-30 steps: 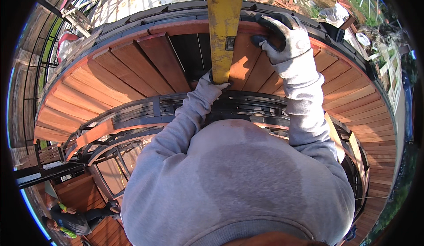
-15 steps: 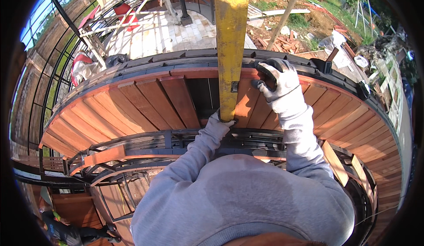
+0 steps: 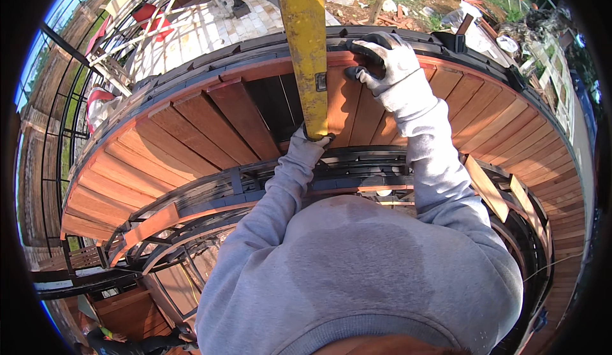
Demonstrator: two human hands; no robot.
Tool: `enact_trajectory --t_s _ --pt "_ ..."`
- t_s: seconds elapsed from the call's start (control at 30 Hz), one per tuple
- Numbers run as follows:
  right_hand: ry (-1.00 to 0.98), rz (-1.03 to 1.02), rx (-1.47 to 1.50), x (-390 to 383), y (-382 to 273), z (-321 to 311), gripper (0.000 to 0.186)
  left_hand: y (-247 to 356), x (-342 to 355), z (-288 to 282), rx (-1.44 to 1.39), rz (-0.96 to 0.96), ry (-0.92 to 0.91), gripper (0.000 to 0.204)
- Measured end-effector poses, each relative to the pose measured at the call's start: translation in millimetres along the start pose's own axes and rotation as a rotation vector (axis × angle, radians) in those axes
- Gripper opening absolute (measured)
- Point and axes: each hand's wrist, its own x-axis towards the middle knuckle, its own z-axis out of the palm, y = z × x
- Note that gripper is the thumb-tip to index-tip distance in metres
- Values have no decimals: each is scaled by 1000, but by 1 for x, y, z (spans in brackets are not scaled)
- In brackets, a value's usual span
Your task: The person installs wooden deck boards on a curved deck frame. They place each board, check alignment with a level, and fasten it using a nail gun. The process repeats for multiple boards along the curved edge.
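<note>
A long yellow spirit level point(image 3: 303, 43) reaches from the top of the view across a curved band of wooden boards. My left hand point(image 3: 308, 146), in a light glove with dark fingertips, grips its near end; the fingers underneath are partly hidden. To the right of the level, my gloved right hand point(image 3: 390, 67) is over the far ends of the boards, near the red curved edge strip point(image 3: 255, 69). Its thumb and fingers curve apart with nothing visible held. Left of the level, black framing point(image 3: 273, 103) shows in a gap beside a reddish board point(image 3: 241, 118).
Curved black metal framing point(image 3: 255, 186) runs on the near side, with a loose plank point(image 3: 486, 189) leaning at right. A black bracket point(image 3: 454, 40) stands on the far rim. Beyond are pale paving point(image 3: 255, 20) and rubble. Another person point(image 3: 127, 342) is low at left.
The view has shifted, so the level, boards and both hands appear farther left and higher. My left hand still grips the level, and my right hand keeps its curved shape.
</note>
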Motion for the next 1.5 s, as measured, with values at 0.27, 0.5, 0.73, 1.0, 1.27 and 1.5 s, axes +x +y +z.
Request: enact_trajectory --t_s 0.27,0.5,0.73,1.0,1.27,1.5 --pt "91 -68 3 0 0 0 46 -2 3 0 171 12 28 47" --pt "140 -117 -12 2 3 4 48 -13 7 0 122 -19 36 47" --pt "109 -89 -17 3 -7 -2 46 -28 5 -5 -73 -62 -27 46" --pt "-4 10 -14 3 -7 -9 45 4 1 0 5 -3 -2 40" --pt "28 -37 -18 4 -6 -9 46 -14 8 -1 -4 -44 -33 47" --pt "43 -24 -34 0 -6 -5 45 -4 2 -2 -6 -37 -7 49"
